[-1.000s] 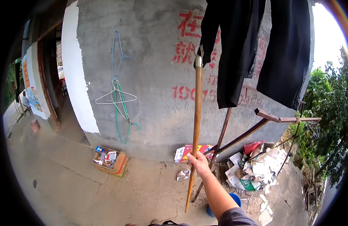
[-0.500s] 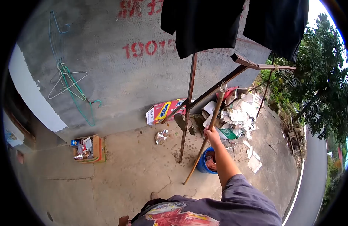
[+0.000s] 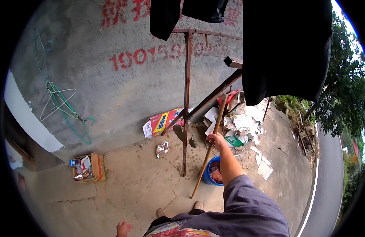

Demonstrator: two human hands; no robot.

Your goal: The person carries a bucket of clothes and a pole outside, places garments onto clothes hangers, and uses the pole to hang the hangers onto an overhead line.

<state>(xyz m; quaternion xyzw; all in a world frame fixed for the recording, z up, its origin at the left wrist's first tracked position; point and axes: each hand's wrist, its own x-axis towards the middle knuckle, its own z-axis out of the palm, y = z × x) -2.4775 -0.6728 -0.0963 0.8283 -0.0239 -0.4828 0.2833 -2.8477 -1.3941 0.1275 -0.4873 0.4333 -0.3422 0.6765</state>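
Wooden and slim, the pole point(image 3: 205, 161) slants through the right hand point(image 3: 216, 140), whose fingers are wrapped around it about halfway along. Seen from that hand, its upper end points just past 12 o'clock, in front of the heap of paper point(image 3: 242, 120), and its lower end points to 7 o'clock; whether it touches the floor point(image 3: 131, 185) I cannot tell.

The blue bucket point(image 3: 206, 177), with something reddish inside, stands at 6 o'clock from the right hand, just beside the pole in this view. The left hand point(image 3: 123, 228) lies between 7 and 8 o'clock, by the lower edge of the view and well apart from the pole; its fingers look bent, but I cannot tell whether it holds anything.

Around the right hand, a brown metal rack point(image 3: 187, 75) rises at 11 o'clock, and black clothes point(image 3: 287, 51) hang at 1. A red carton point(image 3: 162, 121) leans against the wall point(image 3: 127, 89) toward 10 o'clock, and a foil packet point(image 3: 162, 150) lies near 9.
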